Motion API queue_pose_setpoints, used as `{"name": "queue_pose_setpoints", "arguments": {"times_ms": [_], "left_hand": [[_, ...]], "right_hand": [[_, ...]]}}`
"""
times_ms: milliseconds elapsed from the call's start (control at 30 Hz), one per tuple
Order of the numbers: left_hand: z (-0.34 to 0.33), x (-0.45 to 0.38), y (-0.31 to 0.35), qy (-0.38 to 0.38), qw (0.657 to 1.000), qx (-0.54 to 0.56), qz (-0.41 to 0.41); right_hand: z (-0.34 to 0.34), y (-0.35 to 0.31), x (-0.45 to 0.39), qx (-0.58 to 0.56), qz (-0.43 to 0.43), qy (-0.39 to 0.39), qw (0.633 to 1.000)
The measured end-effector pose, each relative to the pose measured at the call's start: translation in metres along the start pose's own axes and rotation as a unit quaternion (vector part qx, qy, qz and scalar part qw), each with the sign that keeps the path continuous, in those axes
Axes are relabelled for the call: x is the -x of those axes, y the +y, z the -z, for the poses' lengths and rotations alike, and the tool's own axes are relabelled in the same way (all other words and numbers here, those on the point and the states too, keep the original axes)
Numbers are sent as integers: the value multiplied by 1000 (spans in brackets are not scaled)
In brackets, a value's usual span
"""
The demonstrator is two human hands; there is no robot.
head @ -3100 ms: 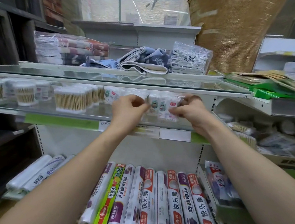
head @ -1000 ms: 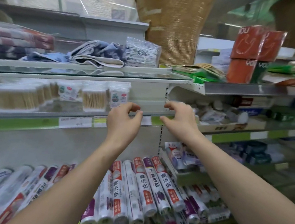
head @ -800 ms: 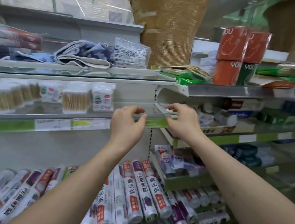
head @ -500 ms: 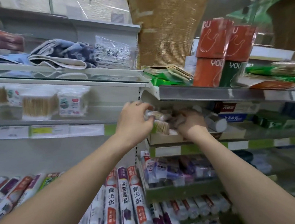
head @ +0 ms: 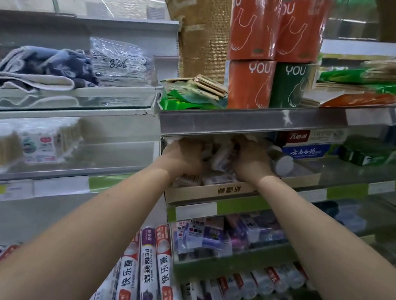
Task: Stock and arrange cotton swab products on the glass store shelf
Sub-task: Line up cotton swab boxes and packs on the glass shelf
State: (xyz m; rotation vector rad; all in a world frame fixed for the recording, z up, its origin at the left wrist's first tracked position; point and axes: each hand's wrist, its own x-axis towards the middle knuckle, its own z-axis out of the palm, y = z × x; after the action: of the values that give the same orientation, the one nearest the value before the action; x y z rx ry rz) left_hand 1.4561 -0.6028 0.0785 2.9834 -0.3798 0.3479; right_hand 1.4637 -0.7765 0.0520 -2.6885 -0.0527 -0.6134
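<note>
Small clear-wrapped cotton swab packs [head: 219,160] in shallow cardboard tray [head: 212,190] at left end of right-hand shelf, left hand [head: 187,156] & right hand [head: 251,159] both reaching in, fingers prob. curled round packs, grip blurred, clear-boxed swab packs [head: 39,144] on glass shelf [head: 58,173] to left.

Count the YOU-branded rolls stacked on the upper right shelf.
4 show. Two orange rolls on top, left and right; below them an orange roll on the left and a dark green roll on the right. More may stand hidden behind them.
</note>
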Motion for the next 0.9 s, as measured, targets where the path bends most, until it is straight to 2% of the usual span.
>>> {"name": "queue_pose_setpoints", "arguments": {"times_ms": [100, 200, 300, 400, 667, 900], "left_hand": [[-1, 4, -1, 27, 999, 3, 16], [2, 11, 0, 71, 997, 23, 11], [7, 23, 1, 114, 993, 30, -2], [17, 39, 4, 115, 993, 29, 13], [37, 88, -21, 131, 986, 104, 10], [48, 129, -56, 181, 965, 189, -9]], "right_hand": [[6, -2, 4, -36, -5, -1, 999], [15, -4, 8, -173, -50, 24, 983], [22, -8, 16, -344, -119, 23, 931], [28, -20, 29, -447, -165, 21, 879], [21, -58, 60, -580, -204, -6, 788], [16, -109, 88, -640, -185, -23, 746]]}}
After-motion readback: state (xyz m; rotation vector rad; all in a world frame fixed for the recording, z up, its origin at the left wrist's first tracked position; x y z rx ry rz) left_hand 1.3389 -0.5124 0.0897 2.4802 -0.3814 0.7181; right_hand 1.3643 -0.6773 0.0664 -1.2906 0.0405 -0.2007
